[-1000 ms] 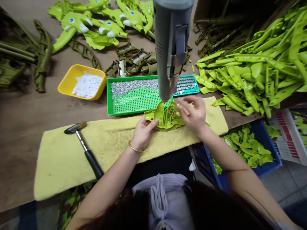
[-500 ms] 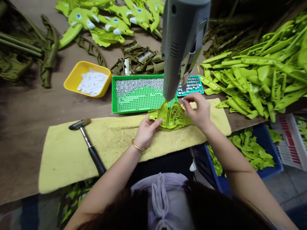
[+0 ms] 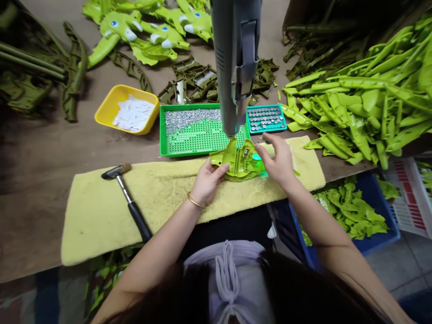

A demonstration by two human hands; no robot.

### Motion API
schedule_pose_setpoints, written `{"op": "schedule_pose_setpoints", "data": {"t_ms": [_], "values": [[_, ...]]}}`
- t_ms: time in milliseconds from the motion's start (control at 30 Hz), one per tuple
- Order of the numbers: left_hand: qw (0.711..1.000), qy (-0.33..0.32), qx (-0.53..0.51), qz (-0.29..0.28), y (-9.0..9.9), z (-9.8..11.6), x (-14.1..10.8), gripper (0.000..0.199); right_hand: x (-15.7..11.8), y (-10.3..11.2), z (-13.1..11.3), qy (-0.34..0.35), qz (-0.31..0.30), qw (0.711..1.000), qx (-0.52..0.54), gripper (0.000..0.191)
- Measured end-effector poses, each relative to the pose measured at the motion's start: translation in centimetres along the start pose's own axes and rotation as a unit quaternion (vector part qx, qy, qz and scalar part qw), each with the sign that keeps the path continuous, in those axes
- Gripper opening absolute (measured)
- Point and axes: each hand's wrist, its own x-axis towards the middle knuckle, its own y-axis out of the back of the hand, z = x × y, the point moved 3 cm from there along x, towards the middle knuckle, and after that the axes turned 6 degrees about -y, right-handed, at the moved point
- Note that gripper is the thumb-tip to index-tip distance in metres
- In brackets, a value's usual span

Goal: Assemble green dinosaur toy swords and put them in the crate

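Note:
My left hand (image 3: 208, 181) grips the left end of a lime-green plastic toy shell (image 3: 236, 168), its ribbed inside facing up. A small metal piece (image 3: 246, 153) sits in a slot of the shell, and a green light glows at its right part. My right hand (image 3: 278, 162) is over that right end, thumb and fingers apart; I cannot tell if it touches the shell. A grey electric screwdriver (image 3: 231, 90) hangs upright just above, its tip near the shell's upper edge. Beneath lies a yellow cloth (image 3: 111, 216).
Behind the shell are a green tray (image 3: 163, 148) of screws and a teal tray (image 3: 285, 128) of button cells. A yellow bowl (image 3: 101, 118) holds white pieces. A hammer (image 3: 130, 198) lies left. Green parts (image 3: 364, 99) pile up right; a blue crate (image 3: 391, 231) stands below.
My right hand's fingers have gone from a pinch to apart, and a green light now shows in the shell. The screwdriver appears further left in view. My left hand keeps its hold.

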Motion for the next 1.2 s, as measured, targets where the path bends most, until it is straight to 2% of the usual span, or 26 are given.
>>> {"op": "schedule_pose_setpoints", "data": {"t_ms": [67, 100, 200, 300, 367, 433, 500, 567, 700, 800, 867, 933, 967, 1033, 1100, 1167, 1200], "values": [[1.0, -0.002, 0.006, -0.001, 0.0, 0.3, -0.4, 0.054, 0.1, 0.0, 0.0, -0.045, -0.022, 0.998, 0.045, 0.022], [1.0, 0.0, 0.012, -0.005, 0.0, 0.6, -0.6, 0.053, -0.1, 0.2, -0.3, -0.042, -0.018, 0.997, 0.06, 0.017], [0.998, -0.004, 0.056, -0.031, -0.3, 2.0, -0.8, 0.047, -1.3, 1.7, -2.4, 0.062, 0.005, 0.997, 0.051, 0.009], [0.991, -0.027, 0.115, -0.067, -1.0, 3.7, 0.4, 0.044, -3.3, 3.0, -4.2, 0.145, -0.051, 0.988, 0.035, 0.014], [0.979, -0.041, 0.175, -0.101, -1.7, 4.4, 1.7, 0.039, -4.3, 3.4, -4.4, 0.13, -0.093, 0.986, 0.056, 0.013], [0.951, -0.067, 0.266, -0.139, -2.4, 4.9, 3.0, 0.03, -5.2, 3.2, -4.0, 0.076, -0.132, 0.984, 0.09, 0.009], [0.907, -0.098, 0.372, -0.173, -3.1, 5.2, 4.0, 0.024, -5.8, 2.7, -3.4, 0.012, -0.165, 0.979, 0.119, 0.009], [0.847, -0.116, 0.477, -0.206, -4.1, 5.2, 4.4, 0.027, -6.3, 2.1, -2.9, -0.04, -0.182, 0.972, 0.144, 0.01], [0.69, -0.151, 0.64, -0.302, -7.4, 4.4, 4.0, 0.035, -6.8, 1.2, -2.7, -0.118, -0.188, 0.959, 0.178, 0.013], [0.577, -0.206, 0.711, -0.345, -10.0, 4.0, 2.6, 0.034, -7.0, 0.8, -3.0, -0.182, -0.182, 0.946, 0.195, 0.017], [0.54, -0.289, 0.706, -0.356, -10.6, 5.1, 1.1, 0.03, -7.4, 0.5, -2.9, -0.234, -0.168, 0.934, 0.211, 0.02], [0.538, -0.398, 0.664, -0.333, -9.3, 8.1, 0.0, 0.033, -8.0, 0.2, -2.6, -0.282, -0.145, 0.922, 0.223, 0.024], [0.545, -0.441, 0.648, -0.298, -7.7, 10.2, 0.0, 0.035, -8.4, -0.1, -2.4, -0.298, -0.133, 0.918, 0.226, 0.026], [0.567, -0.457, 0.667, -0.155, -3.2, 15.5, 2.0, 0.036, -9.1, -0.5, -2.1, -0.306, -0.11, 0.919, 0.222, 0.029], [0.573, -0.381, 0.725, -0.002, 2.0, 20.6, 6.1, 0.033, -9.6, -1.0, -2.0, -0.286, -0.101, 0.93, 0.207, 0.029], [0.572, -0.222, 0.782, 0.111, 6.8, 24.2, 11.3, 0.033, -9.8, -1.3, -2.1, -0.23, -0.109, 0.952, 0.173, 0.027], [0.577, -0.13, 0.795, 0.133, 8.6, 25.2, 13.8, 0.033, -9.7, -1.3, -2.3, -0.184, -0.115, 0.965, 0.149, 0.026]]}}
